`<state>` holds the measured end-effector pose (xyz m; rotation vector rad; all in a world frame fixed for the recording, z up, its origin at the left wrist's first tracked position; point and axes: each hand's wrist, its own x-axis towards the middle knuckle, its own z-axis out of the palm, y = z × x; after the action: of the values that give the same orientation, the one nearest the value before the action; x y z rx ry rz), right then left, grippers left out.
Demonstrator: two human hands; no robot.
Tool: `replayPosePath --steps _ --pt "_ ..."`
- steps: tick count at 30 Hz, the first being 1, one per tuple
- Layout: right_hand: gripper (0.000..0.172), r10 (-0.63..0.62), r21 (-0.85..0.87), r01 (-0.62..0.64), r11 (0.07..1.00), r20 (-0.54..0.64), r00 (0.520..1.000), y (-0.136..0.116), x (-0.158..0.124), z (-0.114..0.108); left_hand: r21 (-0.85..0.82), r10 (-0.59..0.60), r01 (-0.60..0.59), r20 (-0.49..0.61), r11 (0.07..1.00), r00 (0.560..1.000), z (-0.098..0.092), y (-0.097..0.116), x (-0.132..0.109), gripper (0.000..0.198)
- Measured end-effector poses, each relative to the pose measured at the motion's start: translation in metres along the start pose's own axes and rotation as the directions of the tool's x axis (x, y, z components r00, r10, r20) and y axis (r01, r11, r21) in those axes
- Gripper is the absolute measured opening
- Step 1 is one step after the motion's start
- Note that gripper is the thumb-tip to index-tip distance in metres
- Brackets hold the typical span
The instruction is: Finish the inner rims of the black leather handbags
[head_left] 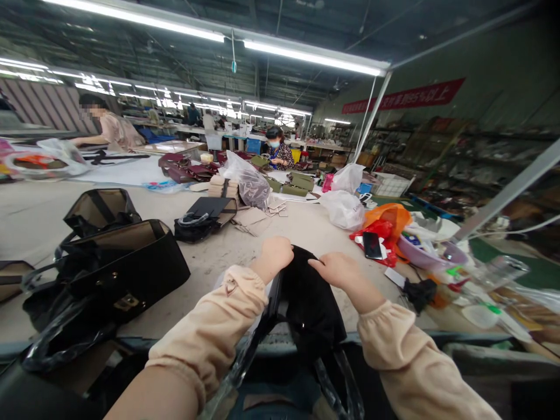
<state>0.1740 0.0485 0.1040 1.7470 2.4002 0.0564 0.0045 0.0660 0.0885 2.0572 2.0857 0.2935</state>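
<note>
A black handbag [312,309] stands tilted in front of me at the table's near edge, its plastic-wrapped handles hanging toward my lap. My left hand [275,259] is closed on its upper left rim, fingers curled out of sight. At the upper right side of the same bag, my right hand [343,271] grips the edge with one digit stretched along the top; its other fingers are partly hidden. To the left, a larger black handbag [131,274] with a metal clasp lies with its mouth open. A smaller black bag [205,216] rests farther back.
Clear plastic bags [343,209], a red bag [382,236], a phone [372,245] and a lilac basin [437,251] crowd the right side. Beige panels [251,219] and olive pieces [297,184] lie beyond. A metal post [511,192] slants at right. Two people work across the table.
</note>
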Motion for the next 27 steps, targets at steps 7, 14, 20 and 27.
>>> replayPosePath --steps 7,14,20,27 --pt "0.043 0.079 0.006 -0.078 0.997 -0.059 0.995 -0.005 -0.023 0.011 0.023 0.004 -0.003 -0.021 1.000 1.000 0.005 0.004 0.003 0.036" --pt "0.060 0.085 0.100 -0.083 0.992 -0.015 0.996 0.008 -0.043 0.008 0.063 0.014 -0.012 -0.029 0.998 0.999 -0.009 -0.013 -0.019 0.063" --pt "0.060 0.094 0.176 -0.093 0.980 0.006 0.996 0.018 -0.092 0.017 0.123 0.076 -0.069 -0.052 0.990 0.996 -0.017 -0.030 -0.084 0.073" --pt "0.037 0.100 0.153 -0.082 0.985 -0.111 0.989 0.008 -0.103 0.034 0.180 0.119 -0.118 0.005 0.977 0.993 0.002 -0.017 -0.126 0.053"
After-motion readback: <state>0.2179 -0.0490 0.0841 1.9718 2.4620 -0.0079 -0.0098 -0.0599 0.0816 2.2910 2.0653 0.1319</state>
